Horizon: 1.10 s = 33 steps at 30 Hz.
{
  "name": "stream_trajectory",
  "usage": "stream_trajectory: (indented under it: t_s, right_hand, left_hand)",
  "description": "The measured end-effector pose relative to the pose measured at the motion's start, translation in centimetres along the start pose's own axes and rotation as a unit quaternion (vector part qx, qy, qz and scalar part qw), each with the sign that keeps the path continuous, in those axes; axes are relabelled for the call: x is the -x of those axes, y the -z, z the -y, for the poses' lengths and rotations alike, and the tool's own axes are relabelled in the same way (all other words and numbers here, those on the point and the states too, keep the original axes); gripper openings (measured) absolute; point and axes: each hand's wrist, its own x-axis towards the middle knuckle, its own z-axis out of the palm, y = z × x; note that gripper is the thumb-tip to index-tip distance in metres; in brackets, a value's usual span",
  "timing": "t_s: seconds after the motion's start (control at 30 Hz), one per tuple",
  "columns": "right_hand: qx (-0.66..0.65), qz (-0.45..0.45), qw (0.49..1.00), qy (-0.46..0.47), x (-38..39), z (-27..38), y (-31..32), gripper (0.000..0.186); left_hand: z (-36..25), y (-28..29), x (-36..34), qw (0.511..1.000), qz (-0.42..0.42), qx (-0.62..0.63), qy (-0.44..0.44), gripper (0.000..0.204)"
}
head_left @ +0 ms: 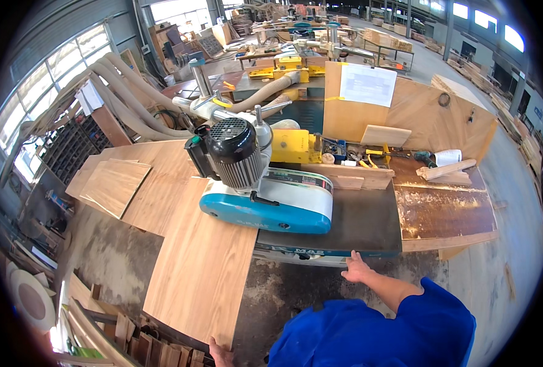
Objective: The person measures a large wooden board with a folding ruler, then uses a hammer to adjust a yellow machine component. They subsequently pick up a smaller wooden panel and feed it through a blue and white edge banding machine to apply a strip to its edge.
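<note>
A long light-brown wooden board (201, 269) reaches toward me from under the blue-and-white power feeder (265, 211) with its black motor (232, 153). My left hand (221, 355) grips the board's near end by its right corner; part of the hand is cut off by the lower edge of the view. My right hand (357, 268) is at the front edge of the dark machine table (366, 214), right of the feeder. Its fingers are stretched out and it holds nothing; whether a fingertip touches the edge is hard to tell.
Smaller wooden panels (121, 180) lie on the left support board. A worn brown side table (446, 214) on the right bears wood offcuts (449, 171) and a drill (425, 159). Behind stand a yellow guard (291, 145) and thick dust hoses (131, 98). Scrap wood (155, 348) lies lower left.
</note>
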Motion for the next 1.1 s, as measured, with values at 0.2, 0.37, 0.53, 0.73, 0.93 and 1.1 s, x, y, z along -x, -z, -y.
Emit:
stream_trajectory:
  t_s: [0.2, 0.37, 0.53, 0.73, 0.93, 1.1]
  right_hand:
    - [0.017, 0.036, 0.999, 0.021, 2.1, -1.5, -5.4, 0.067]
    - [-0.019, 0.164, 0.985, -0.042, 4.4, -3.7, -6.3, 0.065]
    - [-0.015, 0.155, 0.986, -0.055, 5.9, -7.8, -9.5, 0.058]
    - [-0.02, 0.151, 0.988, -0.019, 6.6, -5.6, -9.7, 0.053]
    - [-0.011, 0.166, 0.986, 0.019, 5.7, -3.3, -7.9, 0.05]
    - [0.003, 0.156, 0.986, 0.058, 3.8, 0.5, -6.0, 0.048]
  left_hand:
    - [-6.2, 1.3, -5.1, 0.983, -0.117, -0.066, -0.127, 0.047]
    - [-11.1, 1.7, -7.9, 0.972, -0.159, -0.106, -0.135, 0.032]
    - [-12.5, 1.9, -10.9, 0.973, -0.131, -0.082, -0.17, 0.028]
    - [-15.6, 6.2, -14.4, 0.97, -0.107, -0.159, -0.148, 0.046]
    - [-17.2, 2.1, -11.8, 0.956, -0.186, -0.163, -0.156, 0.034]
    - [-16.9, 2.3, -9.8, 0.959, -0.17, -0.106, -0.199, 0.032]
